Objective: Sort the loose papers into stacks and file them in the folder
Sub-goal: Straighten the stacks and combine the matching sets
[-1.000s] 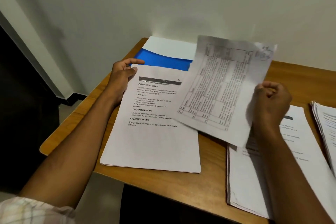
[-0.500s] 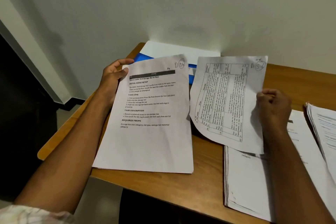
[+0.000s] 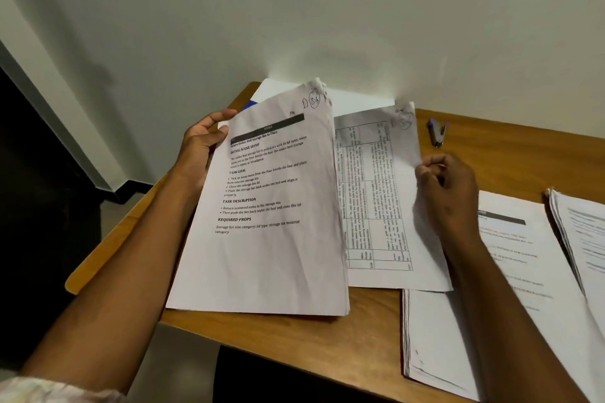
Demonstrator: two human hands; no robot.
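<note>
My left hand (image 3: 203, 141) grips the left edge of a thick stack of printed papers (image 3: 262, 255), tilted up off the desk with its lower edge near the front. My right hand (image 3: 448, 190) pinches the right edge of a single sheet with a printed table (image 3: 376, 206), whose left part lies hidden under the lifted stack. The blue folder (image 3: 251, 105) with a white sheet on it lies at the back by the wall, mostly hidden behind the stack.
Two more paper stacks lie on the wooden desk (image 3: 327, 343) at the right: one (image 3: 458, 337) under my right forearm, another (image 3: 586, 239) at the far right edge. A small stapler (image 3: 438, 132) rests near the wall. The desk's left edge drops to the floor.
My left hand has raised the stack higher and more upright. My right hand has moved the table sheet left, so its left part now sits beneath the stack. The view shifted, revealing the stapler.
</note>
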